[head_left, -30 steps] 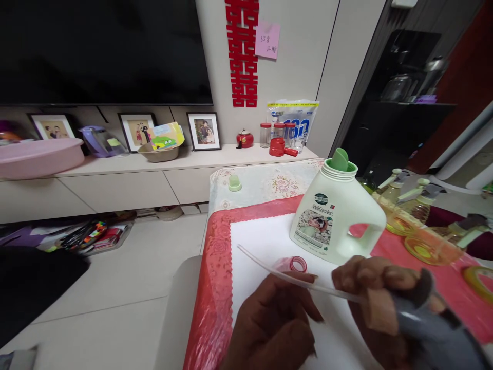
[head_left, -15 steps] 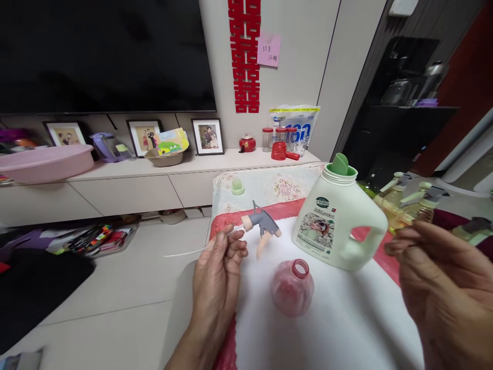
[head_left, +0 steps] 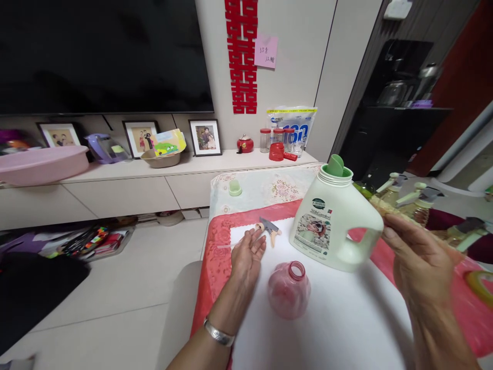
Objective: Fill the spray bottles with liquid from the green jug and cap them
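My left hand [head_left: 248,252], palm up with fingers curled, is on the thin tube and collar of a grey and peach trigger spray head [head_left: 271,231]. The spray head is low over the white sheet, its tube pointing left. In front of it stands a round pink clear bottle [head_left: 288,295] with an uncapped neck. My right hand [head_left: 421,257] has thumb and fingers together beside the handle of a pale green detergent jug [head_left: 316,221]. Whether its fingertips touch the jug or hold something, I cannot make out. A green piece [head_left: 336,165] sits in the jug's mouth.
A light green cap [head_left: 234,188] rests on the flowered cloth [head_left: 258,182] at the back. Several spray bottles [head_left: 418,205] stand at the right, with a roll of tape [head_left: 481,288] nearer. A low cabinet [head_left: 154,177] runs along the wall behind the table.
My left hand has moved right and down with the spray head, which now sits lower by the white sheet. My right hand has come left, to beside the jug's handle.
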### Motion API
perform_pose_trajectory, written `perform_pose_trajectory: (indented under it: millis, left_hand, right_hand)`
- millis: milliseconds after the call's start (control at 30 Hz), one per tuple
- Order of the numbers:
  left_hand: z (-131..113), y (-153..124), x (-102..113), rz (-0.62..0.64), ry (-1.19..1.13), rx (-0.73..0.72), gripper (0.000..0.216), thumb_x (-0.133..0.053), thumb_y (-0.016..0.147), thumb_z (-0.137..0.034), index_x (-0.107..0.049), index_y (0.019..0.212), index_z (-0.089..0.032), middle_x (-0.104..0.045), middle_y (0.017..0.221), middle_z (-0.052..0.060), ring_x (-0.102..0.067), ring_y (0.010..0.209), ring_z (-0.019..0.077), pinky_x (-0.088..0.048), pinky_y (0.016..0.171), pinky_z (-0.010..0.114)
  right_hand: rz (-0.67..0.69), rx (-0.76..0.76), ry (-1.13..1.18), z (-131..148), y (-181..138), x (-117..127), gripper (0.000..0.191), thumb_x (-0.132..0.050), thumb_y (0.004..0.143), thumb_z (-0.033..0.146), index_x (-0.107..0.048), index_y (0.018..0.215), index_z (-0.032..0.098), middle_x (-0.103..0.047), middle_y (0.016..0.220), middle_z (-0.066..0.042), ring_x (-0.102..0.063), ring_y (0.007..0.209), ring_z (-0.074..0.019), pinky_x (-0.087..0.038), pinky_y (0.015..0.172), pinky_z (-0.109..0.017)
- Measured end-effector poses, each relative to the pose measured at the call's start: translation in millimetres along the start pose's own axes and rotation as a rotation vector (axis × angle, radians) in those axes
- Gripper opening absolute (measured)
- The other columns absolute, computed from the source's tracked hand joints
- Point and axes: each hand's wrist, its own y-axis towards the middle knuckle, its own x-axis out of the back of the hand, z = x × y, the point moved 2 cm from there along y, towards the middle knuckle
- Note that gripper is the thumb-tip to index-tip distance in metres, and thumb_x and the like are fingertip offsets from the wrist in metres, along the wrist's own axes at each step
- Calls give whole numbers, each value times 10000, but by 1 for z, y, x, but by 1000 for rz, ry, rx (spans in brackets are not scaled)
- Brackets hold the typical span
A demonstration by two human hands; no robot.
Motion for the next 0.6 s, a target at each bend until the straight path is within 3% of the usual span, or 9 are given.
perform_pose_trajectory:
  millis: [200, 400, 500, 600]
  left_hand:
    - [-2, -3, 4, -35, 15, 74, 146, -499, 1033, -179, -578, 918, -137, -765, 909, 133, -772, 809, 170, -639, 753, 264]
    - [-5, -23, 7, 24, 96, 144, 215, -468, 1043, -233, -617, 983, -90, -753, 978, 167, -753, 809, 181, -614, 768, 304]
    - [-4, -32, 13, 174, 239, -27, 349, -532, 1013, -422, -676, 1062, -108, -750, 1092, 163, -728, 913, 205, -579, 828, 325]
    - [-1, -42, 21, 528, 622, -376, 601, -758, 793, -566, -654, 1237, -176, -690, 1295, 155, -626, 1229, 308, -468, 1091, 468]
  right_hand:
    - [145, -148, -99, -13, 1, 0, 623, -920, 619, 447, -727, 1189, 287, -718, 1204, -26, -668, 1066, -205, -564, 965, -325]
    - [207, -247, -154, -20, 2, 0, 589, -932, 584, 476, -747, 1095, 249, -746, 1117, -42, -687, 1011, -196, -583, 844, -244]
    - [216, -263, -160, -25, 3, 1, 600, -936, 579, 467, -745, 1106, 252, -746, 1123, -36, -684, 1007, -182, -580, 838, -221]
    - [215, -273, -162, -29, 5, 2, 598, -943, 575, 447, -748, 1101, 238, -748, 1119, -46, -681, 1005, -176, -573, 841, -203]
